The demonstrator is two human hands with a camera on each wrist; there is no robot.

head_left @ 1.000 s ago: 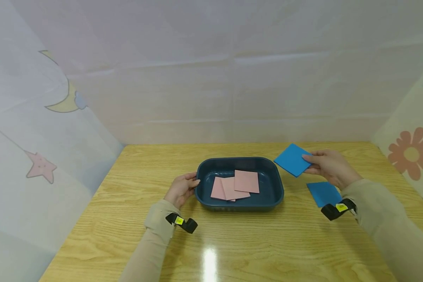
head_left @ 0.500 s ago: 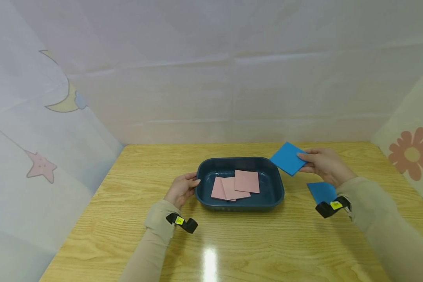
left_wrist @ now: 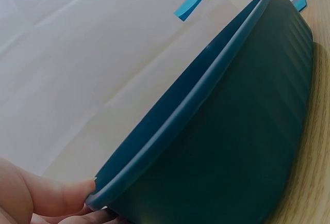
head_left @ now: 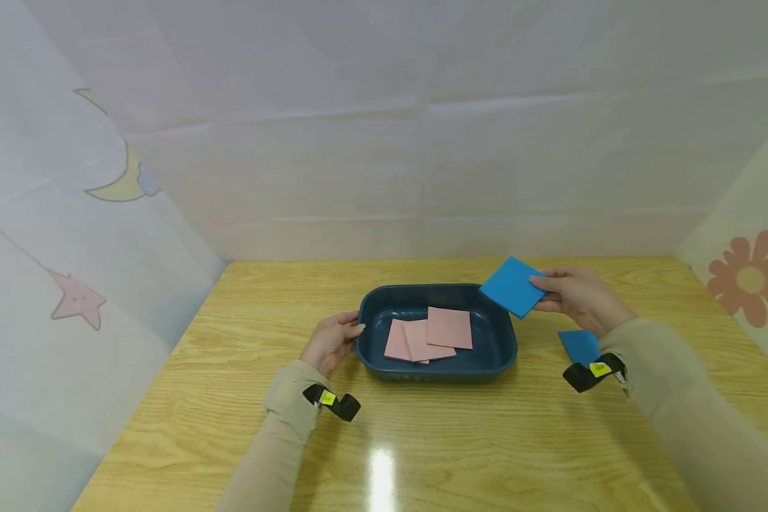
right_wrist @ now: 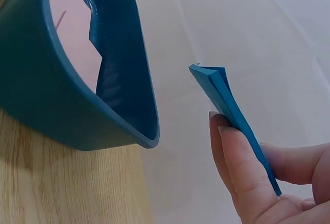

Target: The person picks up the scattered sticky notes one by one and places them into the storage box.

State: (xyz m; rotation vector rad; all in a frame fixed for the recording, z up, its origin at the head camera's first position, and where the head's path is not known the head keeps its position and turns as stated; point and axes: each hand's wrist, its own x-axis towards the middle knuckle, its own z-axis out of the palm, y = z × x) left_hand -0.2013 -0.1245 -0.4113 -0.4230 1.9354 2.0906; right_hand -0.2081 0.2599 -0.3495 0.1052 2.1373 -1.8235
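Note:
My left hand (head_left: 329, 343) pinches the left rim of a dark blue plastic bin (head_left: 435, 371), thumb over the edge in the left wrist view. Several pink sticky note pads (head_left: 449, 328) lie overlapping inside the bin. Held in my right hand (head_left: 579, 297) is a blue sticky note pad (head_left: 513, 286), thumb on one face and fingers on the other. It is raised by the bin's right end and overlaps the far right rim in the head view. The right wrist view shows its sheets (right_wrist: 219, 79) spreading slightly at the far end.
A second blue pad (head_left: 578, 346) lies on the wooden table (head_left: 422, 441) right of the bin, partly hidden by my right wrist and its camera (head_left: 585, 375). A pale cloth backdrop (head_left: 422, 163) stands behind the table and along both sides.
My right hand has moved left with the blue sticky note pad, bringing it from beside the bin to over its far right rim. My left hand and the bin have stayed put.

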